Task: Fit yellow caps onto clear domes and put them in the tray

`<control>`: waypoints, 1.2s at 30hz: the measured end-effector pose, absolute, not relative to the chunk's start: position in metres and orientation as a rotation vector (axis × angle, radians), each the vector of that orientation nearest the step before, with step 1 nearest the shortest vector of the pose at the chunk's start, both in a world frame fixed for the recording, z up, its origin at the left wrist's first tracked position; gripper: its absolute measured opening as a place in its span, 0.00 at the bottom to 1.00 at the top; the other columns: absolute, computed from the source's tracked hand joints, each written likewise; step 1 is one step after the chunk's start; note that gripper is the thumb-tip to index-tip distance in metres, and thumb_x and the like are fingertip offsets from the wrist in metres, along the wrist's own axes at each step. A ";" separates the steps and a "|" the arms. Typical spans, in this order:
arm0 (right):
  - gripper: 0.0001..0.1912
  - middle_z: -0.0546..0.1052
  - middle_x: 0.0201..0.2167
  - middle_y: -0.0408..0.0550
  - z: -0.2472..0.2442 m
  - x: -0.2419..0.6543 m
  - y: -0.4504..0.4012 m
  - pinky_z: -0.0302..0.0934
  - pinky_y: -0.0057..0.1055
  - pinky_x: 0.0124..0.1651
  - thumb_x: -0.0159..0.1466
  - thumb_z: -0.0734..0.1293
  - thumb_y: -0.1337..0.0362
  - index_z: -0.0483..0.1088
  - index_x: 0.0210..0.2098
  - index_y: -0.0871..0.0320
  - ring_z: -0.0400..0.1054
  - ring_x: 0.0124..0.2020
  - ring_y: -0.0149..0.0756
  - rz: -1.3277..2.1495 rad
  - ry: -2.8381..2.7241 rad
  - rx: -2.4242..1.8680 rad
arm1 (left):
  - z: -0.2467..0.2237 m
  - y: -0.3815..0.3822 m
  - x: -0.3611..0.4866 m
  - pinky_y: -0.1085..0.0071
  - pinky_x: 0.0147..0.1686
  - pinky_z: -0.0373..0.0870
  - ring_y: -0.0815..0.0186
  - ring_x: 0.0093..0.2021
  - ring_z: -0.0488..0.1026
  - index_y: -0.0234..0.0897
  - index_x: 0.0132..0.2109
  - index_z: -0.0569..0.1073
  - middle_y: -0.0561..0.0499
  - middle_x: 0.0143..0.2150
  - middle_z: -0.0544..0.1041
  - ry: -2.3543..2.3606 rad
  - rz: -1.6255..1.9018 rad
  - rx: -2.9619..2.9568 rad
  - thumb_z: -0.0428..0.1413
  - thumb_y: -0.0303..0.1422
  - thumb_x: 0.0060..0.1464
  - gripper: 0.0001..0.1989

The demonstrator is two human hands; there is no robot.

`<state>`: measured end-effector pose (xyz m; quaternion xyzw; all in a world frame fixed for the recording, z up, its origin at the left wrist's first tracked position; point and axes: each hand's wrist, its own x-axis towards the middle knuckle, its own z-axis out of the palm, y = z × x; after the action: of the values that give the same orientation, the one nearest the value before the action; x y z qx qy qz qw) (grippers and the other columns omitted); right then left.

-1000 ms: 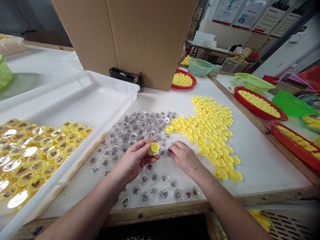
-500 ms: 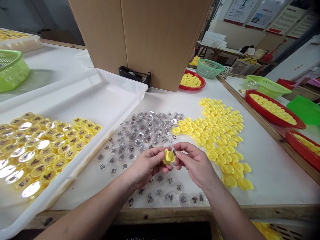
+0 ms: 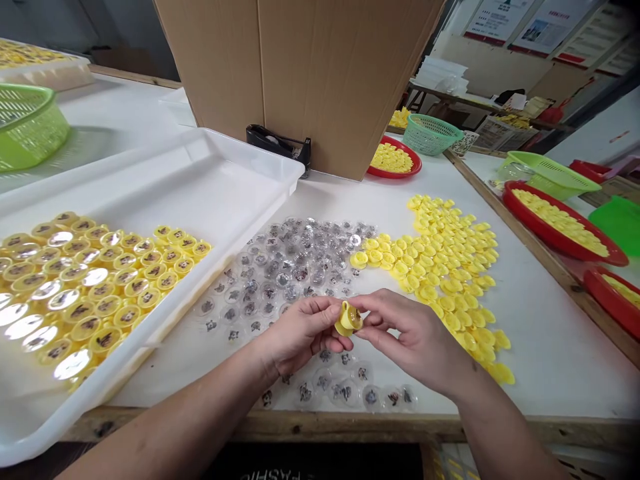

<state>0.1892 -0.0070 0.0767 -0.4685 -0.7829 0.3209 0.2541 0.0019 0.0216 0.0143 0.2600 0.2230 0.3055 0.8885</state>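
My left hand [image 3: 313, 330] is closed on a small yellow toy teacup [image 3: 346, 320], which is tilted with its mouth toward the right. A dark printed picture shows in the cup's mouth. The thumb and fingers of my right hand [image 3: 407, 333] pinch the cup at its rim. Under and beyond my hands lie many clear round discs [image 3: 270, 290] with small printed animal pictures. To the right spreads a pile of yellow cups [image 3: 435, 250]. In the white tray [image 3: 250, 157] on the left stand rows of yellow cups topped with printed discs [image 3: 127, 313].
A cardboard box [image 3: 305, 80] stands at the back, with a black tape dispenser [image 3: 277, 147] before it. Red plates [image 3: 560, 230] of yellow pieces sit beyond a wooden strip [image 3: 530, 247] on the right. Green baskets [image 3: 433, 133] stand farther off. The table has a wooden front edge [image 3: 360, 427].
My right fingers have shifted from holding a small piece beside the cup to pressing at its rim, and a picture now shows in its mouth. The view has shifted slightly.
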 end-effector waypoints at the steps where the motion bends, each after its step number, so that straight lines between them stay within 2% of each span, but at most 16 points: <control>1: 0.19 0.71 0.37 0.42 0.079 0.189 -0.007 0.63 0.30 0.37 0.63 0.63 0.74 0.68 0.51 0.49 0.67 0.35 0.31 0.798 -2.182 -1.267 | 0.015 0.021 0.002 0.83 0.26 0.72 0.70 0.27 0.74 0.28 0.39 0.73 0.45 0.30 0.75 0.461 0.637 0.541 0.61 0.35 0.53 0.12; 4: 0.18 0.71 0.35 0.41 0.079 0.187 -0.007 0.61 0.29 0.35 0.63 0.65 0.71 0.68 0.51 0.50 0.67 0.33 0.30 0.698 -2.205 -1.298 | 0.015 0.020 0.001 0.80 0.31 0.74 0.68 0.31 0.75 0.30 0.43 0.72 0.44 0.34 0.75 0.448 0.660 0.549 0.62 0.34 0.53 0.14; 8: 0.09 0.72 0.33 0.42 0.068 0.183 -0.010 0.63 0.29 0.34 0.63 0.68 0.67 0.69 0.43 0.55 0.68 0.32 0.31 0.631 -2.098 -1.362 | 0.015 0.019 0.001 0.76 0.37 0.75 0.67 0.35 0.75 0.32 0.46 0.71 0.45 0.39 0.75 0.461 0.699 0.554 0.63 0.31 0.51 0.15; 11: 0.10 0.72 0.34 0.44 0.060 0.181 -0.013 0.64 0.29 0.34 0.63 0.67 0.66 0.68 0.45 0.56 0.69 0.32 0.32 0.548 -2.044 -1.346 | 0.015 0.019 0.003 0.76 0.38 0.75 0.67 0.38 0.75 0.33 0.44 0.71 0.47 0.40 0.75 0.464 0.737 0.562 0.63 0.28 0.50 0.14; 15: 0.14 0.72 0.34 0.44 0.058 0.182 -0.016 0.65 0.30 0.36 0.64 0.67 0.66 0.67 0.50 0.53 0.69 0.33 0.33 0.530 -2.065 -1.318 | 0.013 0.018 0.004 0.76 0.37 0.75 0.69 0.36 0.75 0.33 0.42 0.71 0.48 0.37 0.75 0.487 0.753 0.584 0.65 0.29 0.48 0.15; 20: 0.17 0.72 0.35 0.45 0.065 0.187 -0.016 0.63 0.30 0.36 0.64 0.65 0.73 0.67 0.51 0.54 0.69 0.35 0.34 0.546 -2.215 -1.332 | 0.011 0.018 0.005 0.75 0.35 0.75 0.66 0.35 0.75 0.32 0.42 0.69 0.46 0.38 0.75 0.527 0.737 0.627 0.66 0.30 0.46 0.18; 27: 0.09 0.73 0.28 0.39 0.065 0.187 -0.016 0.63 0.29 0.30 0.58 0.73 0.67 0.71 0.37 0.53 0.69 0.29 0.32 0.674 -2.035 -1.455 | 0.008 0.018 0.004 0.77 0.29 0.73 0.68 0.32 0.73 0.32 0.44 0.70 0.45 0.36 0.75 0.506 0.723 0.702 0.66 0.31 0.47 0.18; 32: 0.18 0.74 0.30 0.39 0.062 0.186 -0.017 0.67 0.29 0.32 0.59 0.70 0.68 0.67 0.48 0.50 0.70 0.27 0.32 0.753 -1.930 -1.418 | 0.009 0.018 0.004 0.76 0.30 0.73 0.67 0.32 0.73 0.33 0.42 0.70 0.46 0.36 0.75 0.504 0.745 0.721 0.66 0.32 0.46 0.18; 36: 0.16 0.76 0.33 0.39 0.060 0.185 -0.018 0.66 0.29 0.31 0.60 0.69 0.69 0.69 0.47 0.48 0.70 0.29 0.33 0.724 -1.995 -1.364 | 0.014 0.017 0.005 0.77 0.29 0.71 0.69 0.31 0.72 0.32 0.40 0.70 0.47 0.35 0.74 0.505 0.776 0.734 0.67 0.30 0.44 0.17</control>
<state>0.1849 -0.0178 0.0603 -0.5150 -0.7533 0.2733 0.3045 0.0050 0.0173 0.0136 0.3459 0.2381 0.3657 0.8306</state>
